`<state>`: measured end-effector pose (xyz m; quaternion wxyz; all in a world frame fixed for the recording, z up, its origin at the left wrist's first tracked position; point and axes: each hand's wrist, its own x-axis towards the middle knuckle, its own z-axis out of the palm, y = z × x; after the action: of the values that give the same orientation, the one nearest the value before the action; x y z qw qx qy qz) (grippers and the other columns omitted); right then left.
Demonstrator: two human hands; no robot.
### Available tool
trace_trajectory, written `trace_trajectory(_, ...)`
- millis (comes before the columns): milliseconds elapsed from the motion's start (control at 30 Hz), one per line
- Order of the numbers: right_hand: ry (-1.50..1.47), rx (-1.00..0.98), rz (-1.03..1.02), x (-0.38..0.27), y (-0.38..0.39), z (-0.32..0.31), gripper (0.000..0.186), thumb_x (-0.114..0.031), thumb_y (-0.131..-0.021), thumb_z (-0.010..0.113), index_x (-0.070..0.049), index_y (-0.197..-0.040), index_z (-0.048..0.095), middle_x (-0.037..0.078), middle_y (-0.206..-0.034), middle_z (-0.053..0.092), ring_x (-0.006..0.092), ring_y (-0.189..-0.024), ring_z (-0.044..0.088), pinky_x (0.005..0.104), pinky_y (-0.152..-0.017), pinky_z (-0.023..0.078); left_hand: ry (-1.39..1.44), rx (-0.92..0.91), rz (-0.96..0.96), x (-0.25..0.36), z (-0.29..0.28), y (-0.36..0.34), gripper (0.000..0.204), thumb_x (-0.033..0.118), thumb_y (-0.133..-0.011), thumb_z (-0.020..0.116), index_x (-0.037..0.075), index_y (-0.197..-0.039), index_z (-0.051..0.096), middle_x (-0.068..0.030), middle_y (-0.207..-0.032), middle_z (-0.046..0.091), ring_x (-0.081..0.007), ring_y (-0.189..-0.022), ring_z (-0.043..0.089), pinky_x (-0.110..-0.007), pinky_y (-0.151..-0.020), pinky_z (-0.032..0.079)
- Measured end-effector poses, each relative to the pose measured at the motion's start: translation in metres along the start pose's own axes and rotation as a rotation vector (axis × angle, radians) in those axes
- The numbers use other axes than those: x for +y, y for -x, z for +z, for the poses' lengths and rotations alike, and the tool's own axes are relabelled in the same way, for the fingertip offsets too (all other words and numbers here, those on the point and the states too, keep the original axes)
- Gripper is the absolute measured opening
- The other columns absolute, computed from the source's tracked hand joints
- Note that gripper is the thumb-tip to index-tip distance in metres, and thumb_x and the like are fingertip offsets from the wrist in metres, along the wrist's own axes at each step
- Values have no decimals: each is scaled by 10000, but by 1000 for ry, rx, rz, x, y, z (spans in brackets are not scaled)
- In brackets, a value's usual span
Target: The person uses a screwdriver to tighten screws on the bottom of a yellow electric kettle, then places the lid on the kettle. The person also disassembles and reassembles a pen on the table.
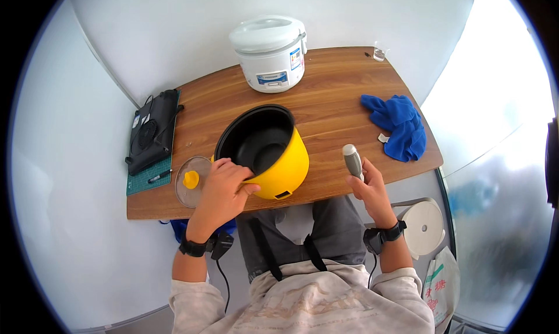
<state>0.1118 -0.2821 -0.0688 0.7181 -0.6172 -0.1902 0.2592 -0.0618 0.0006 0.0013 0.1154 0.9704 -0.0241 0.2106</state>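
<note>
A yellow rice cooker body (pixel 296 164) with a black inside stands tilted near the table's front edge, its opening turned toward the upper left. My left hand (pixel 224 185) is closed over its near left rim, fingers inside and thumb outside. Raised at the right, my right hand (pixel 372 188) is wrapped round a tool with a rounded grey-and-white handle (pixel 352 159). Its other end is hidden in the hand, so its kind cannot be told. Beside my left hand lies a round clear lid (pixel 182 195) with a yellow knob (pixel 190 180), partly covered by the hand.
A white rice cooker (pixel 272 54) stands at the back. On the left, an upturned black appliance (pixel 152 133) and a pen (pixel 159 176) rest on a green mat (pixel 135 197). A blue cloth (pixel 402 127) and a small clear cup (pixel 379 53) are on the right of the wooden table (pixel 332 101).
</note>
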Motion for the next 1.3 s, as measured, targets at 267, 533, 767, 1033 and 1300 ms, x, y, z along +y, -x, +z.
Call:
trace_trajectory(267,-235,11,34,34,-25,-2,129,-143,-974,635,-50,-1045,582,10,-886,610,85,-674,576,244,-611,485,1570,237,-609,-5,2,16,413,317,-975,664,13,-1253,637,-116,-1178,707,-234,-1087,658,-315,-926,512)
trace_trajectory(533,-324,-232,2,23,-16,24,414,-277,-1055,565,-34,-1386,512,55,-1200,660,140,-1045,680,314,-800,619,2186,251,-752,-8,47,34,333,250,-1002,571,28,-1239,647,-134,-1134,733,-247,-1044,699,-369,-903,577)
trace_trajectory(767,-215,-141,11,37,-31,29,387,-272,-1061,552,-77,-1392,504,21,-1167,640,124,-1054,662,327,-755,640,2014,297,-856,-7,76,22,369,267,-1040,555,86,-1362,542,-90,-1285,649,-227,-1194,613,-386,-993,530)
trace_trajectory(1033,-76,-99,154,25,-38,46,472,-310,-1045,581,-114,-1463,484,-1,-1157,625,105,-1064,628,306,-708,620,1585,381,-813,-13,91,16,427,226,-1047,578,106,-1440,463,-71,-1382,567,-204,-1270,569,-325,-1085,464)
trace_trajectory(1300,166,-68,144,27,-64,56,412,-285,-1016,630,-80,-1372,594,25,-1087,670,112,-959,633,279,-630,605,1050,304,-772,-39,99,22,361,120,-1055,548,41,-1407,530,-67,-1327,628,-180,-1239,575,-290,-1048,447)
